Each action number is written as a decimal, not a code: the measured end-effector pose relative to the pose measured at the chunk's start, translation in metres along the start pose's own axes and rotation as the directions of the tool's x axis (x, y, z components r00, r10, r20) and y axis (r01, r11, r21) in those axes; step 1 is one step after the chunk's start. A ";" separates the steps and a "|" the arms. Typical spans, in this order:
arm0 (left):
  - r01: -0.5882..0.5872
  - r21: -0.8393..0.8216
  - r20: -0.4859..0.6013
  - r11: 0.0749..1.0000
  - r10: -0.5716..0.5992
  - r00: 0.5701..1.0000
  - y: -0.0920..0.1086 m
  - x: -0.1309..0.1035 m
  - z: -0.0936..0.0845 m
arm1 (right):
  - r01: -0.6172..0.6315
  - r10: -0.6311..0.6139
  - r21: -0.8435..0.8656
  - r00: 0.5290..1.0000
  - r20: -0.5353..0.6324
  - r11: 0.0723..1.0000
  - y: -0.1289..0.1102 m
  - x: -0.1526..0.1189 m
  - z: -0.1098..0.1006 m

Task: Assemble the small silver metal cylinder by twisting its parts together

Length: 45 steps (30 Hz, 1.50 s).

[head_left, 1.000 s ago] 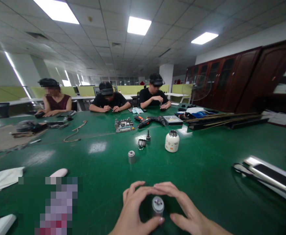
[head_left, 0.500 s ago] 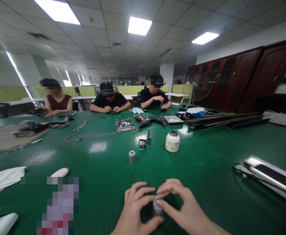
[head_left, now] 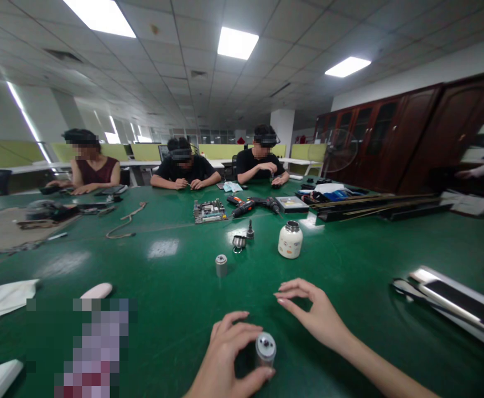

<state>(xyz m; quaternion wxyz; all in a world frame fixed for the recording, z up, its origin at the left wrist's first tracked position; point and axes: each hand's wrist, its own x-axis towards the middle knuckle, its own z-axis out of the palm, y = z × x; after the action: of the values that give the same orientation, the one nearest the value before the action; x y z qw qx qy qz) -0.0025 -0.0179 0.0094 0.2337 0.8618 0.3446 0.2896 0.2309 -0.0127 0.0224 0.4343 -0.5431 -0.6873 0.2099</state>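
Metal cylinder (head_left: 265, 346), short and silvery grey, shown upright with its circular end uppermost; this pale end face carries a dark central feature with smaller dark marks beside it, their detail too fine to resolve, and is bordered by a rounded rim. The cylinder lies within the left grip (head_left: 230, 354), fingers along its far left edge and thumb across its near side, the top face remaining exposed. Its lower wall appears darker and is partly hidden by the thumb, so that contact between base and green surface (head_left: 175, 315) cannot be determined.
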 end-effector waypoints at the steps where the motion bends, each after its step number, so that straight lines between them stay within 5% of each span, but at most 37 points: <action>1: 0.001 0.001 0.006 1.000 -0.001 1.000 0.000 0.000 0.000 | 0.011 -0.011 0.035 1.000 0.011 0.999 -0.009 -0.003 0.001; 8: -0.042 -0.012 0.000 0.999 0.042 0.999 -0.004 0.000 0.001 | 0.053 -0.065 0.077 0.985 0.162 0.996 -0.052 -0.024 0.012; 16: -0.052 -0.034 -0.072 0.998 0.050 0.996 -0.009 -0.003 0.005 | -0.059 0.047 0.111 0.993 0.110 0.992 -0.041 -0.028 0.020; 20: -0.059 -0.125 -0.202 0.990 0.033 0.979 -0.005 -0.006 0.003 | -0.088 0.022 0.269 0.971 0.240 0.959 -0.032 -0.031 0.023; 23: -0.041 -0.156 -0.192 0.987 0.010 0.981 0.001 -0.002 -0.001 | -0.100 0.019 0.235 0.945 0.326 0.967 -0.028 -0.032 0.027; 31: 0.014 0.007 -0.182 1.000 -0.012 0.983 0.003 0.008 -0.005 | -0.187 0.151 0.104 0.946 0.286 0.977 -0.026 -0.033 0.035; 37: 0.098 0.168 -0.390 0.981 -0.026 0.920 -0.013 0.021 -0.025 | -0.162 0.129 0.095 0.950 0.285 0.982 -0.027 -0.035 0.034; 41: 0.280 0.310 -0.320 0.908 -0.178 0.930 -0.037 0.024 -0.022 | -0.164 0.128 0.093 0.943 0.307 0.982 -0.029 -0.034 0.032; 45: 0.266 0.299 -0.308 0.916 -0.171 0.936 -0.043 0.024 -0.017 | -0.157 0.124 0.090 0.946 0.301 0.983 -0.027 -0.034 0.033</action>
<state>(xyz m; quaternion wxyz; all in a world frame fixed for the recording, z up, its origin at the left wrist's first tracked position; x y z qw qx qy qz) -0.0192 0.0308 0.0035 0.0642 0.7958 0.5130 0.3151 0.1898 -0.0467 0.0132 0.3411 -0.5280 -0.6908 0.3572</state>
